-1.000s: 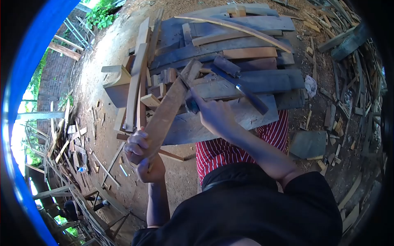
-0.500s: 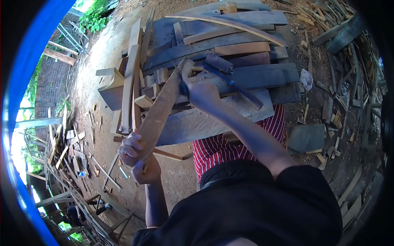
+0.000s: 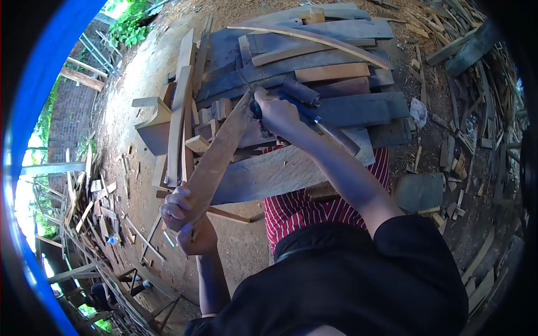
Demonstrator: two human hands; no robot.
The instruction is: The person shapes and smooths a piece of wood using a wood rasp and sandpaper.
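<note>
A long flat wooden board [image 3: 216,159] slants up from the lower left, and my left hand [image 3: 188,218] is wrapped round its lower end. At the board's upper end my right hand [image 3: 276,116] is closed on a dark handle, with a thin blade [image 3: 244,80] sticking out past the fingers. The rest of that tool is hidden by the hand. Just right of my right hand lies a tool with a blue metal part and a brown wooden handle [image 3: 339,138]. Beneath both is a wide plank [image 3: 280,168] on the bench, near my lap.
Stacked planks [image 3: 358,109] cover the bench, with a thin curved strip [image 3: 314,38] across the far ones. Upright boards [image 3: 178,123] and a notched wooden block [image 3: 154,120] stand at its left. Wood scraps [image 3: 101,207] litter the ground, and a grey slab [image 3: 419,189] lies at the right.
My right hand has shifted slightly, and more of the thin blade shows beyond it. My left hand still grips the board, which has barely moved.
</note>
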